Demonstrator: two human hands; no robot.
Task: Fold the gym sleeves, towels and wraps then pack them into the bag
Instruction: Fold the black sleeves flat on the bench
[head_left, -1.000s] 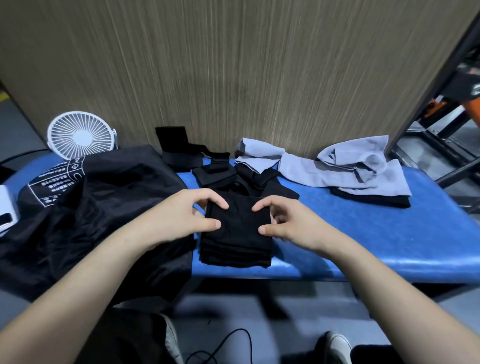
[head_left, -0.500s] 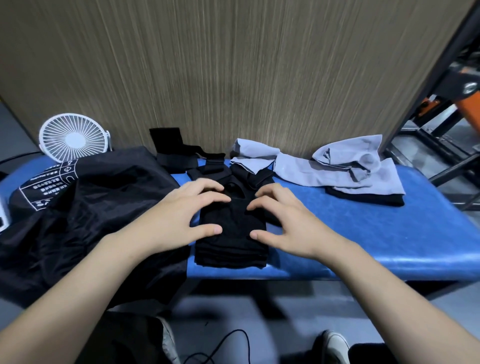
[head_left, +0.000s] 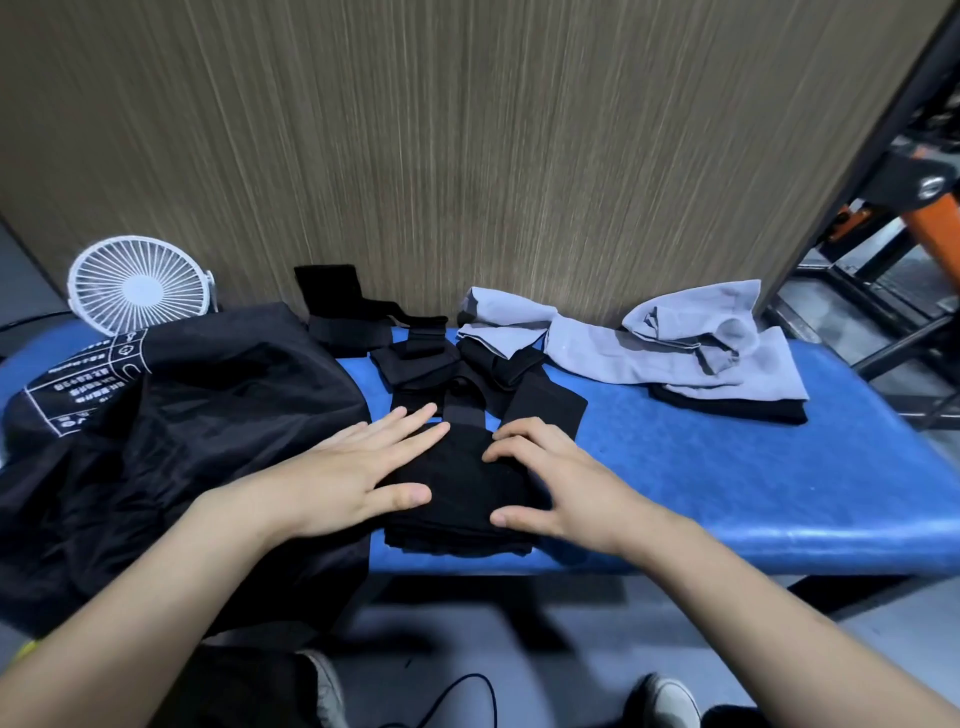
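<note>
Your hands were pinching the top of the black stack (head_left: 460, 499) a moment ago. Now they lie flat on it. Your left hand (head_left: 358, 470) has straight fingers and presses the left side. Your right hand (head_left: 550, 483) has bent fingers spread over the right side, holding nothing. So this fold looks done, and you are just squashing it flat.

The stack sits at the lower middle of the frame, near the front edge of the blue worktop (head_left: 727, 467). The bag (head_left: 182, 436) lies just left of it, and your left wrist is over the bag. I cannot see where the bag opens, so you may need to find that first.

More work waits. Loose black wraps (head_left: 415, 353) lie behind the stack. Grey cloths (head_left: 675, 343) sit in a messy pile at the upper right, on top of a black piece. A white fan (head_left: 137, 286) stands at the upper left, behind the bag.
</note>
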